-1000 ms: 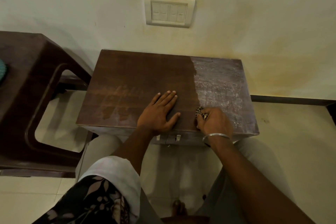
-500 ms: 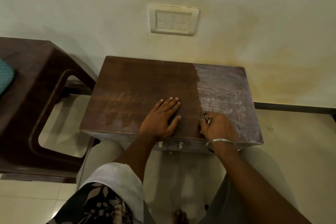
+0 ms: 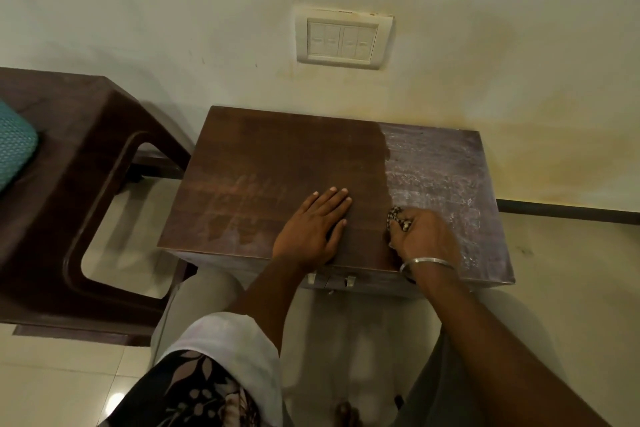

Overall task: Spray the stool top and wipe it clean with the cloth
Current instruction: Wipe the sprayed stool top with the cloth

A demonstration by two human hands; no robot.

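The brown wooden stool top (image 3: 263,170) stands against the wall in front of me. Its left and middle parts look dark and wiped; its right third is pale and streaky. My left hand (image 3: 311,229) lies flat, fingers together, on the dark part near the front edge. My right hand (image 3: 424,239), with a metal bangle on the wrist, is closed around a bunched dark patterned cloth (image 3: 396,218) and presses it on the top right at the border between dark and pale. Most of the cloth is hidden inside the fist. No spray bottle is in view.
A dark brown plastic chair (image 3: 69,163) with a teal cushion (image 3: 14,146) stands close on the left. A switch plate (image 3: 343,40) is on the wall above the stool. Pale tiled floor (image 3: 571,270) lies to the right. My knees are under the stool's front edge.
Both hands have stayed at the same spots on the stool top. My head has tilted, so the whole scene has slid lower in view. The dark and pale border looks unchanged.
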